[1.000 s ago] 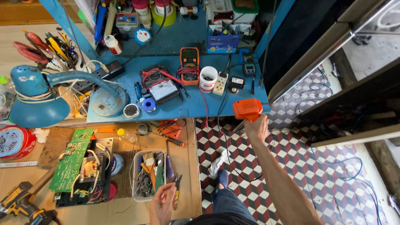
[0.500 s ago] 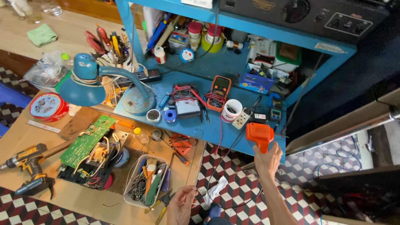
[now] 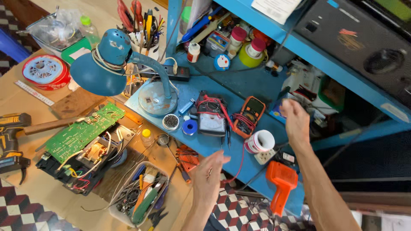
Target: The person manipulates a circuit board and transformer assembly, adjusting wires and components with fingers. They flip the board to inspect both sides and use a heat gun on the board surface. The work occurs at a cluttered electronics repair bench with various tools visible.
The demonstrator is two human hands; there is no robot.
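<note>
Hands hover empty above the cluttered blue desk point(image 3: 252, 87). The left hand point(image 3: 209, 175) is blurred, its fingers spread loose and grasping nothing, just off the desk's front edge beside a red wire that trails down from the meters. The right hand point(image 3: 294, 119) is raised over the right part of the desk, fingers released and slightly curled, holding nothing. Below it, at the front right corner, lies the orange soldering gun point(image 3: 280, 182), flat on the surface, handle hanging over the front edge, clear of both hands. Just behind the gun stand a white mug point(image 3: 260, 142) and a white socket block point(image 3: 266, 156). Toward the middle of the desk rest 2 meters side by side: a black analog one point(image 3: 211, 116) and an orange multimeter point(image 3: 250, 115). A blue desk lamp point(image 3: 112, 64) stands at the left edge. On the lower brown table point(image 3: 30, 188), a green circuit board point(image 3: 83, 130) lies on an opened black chassis.
</note>
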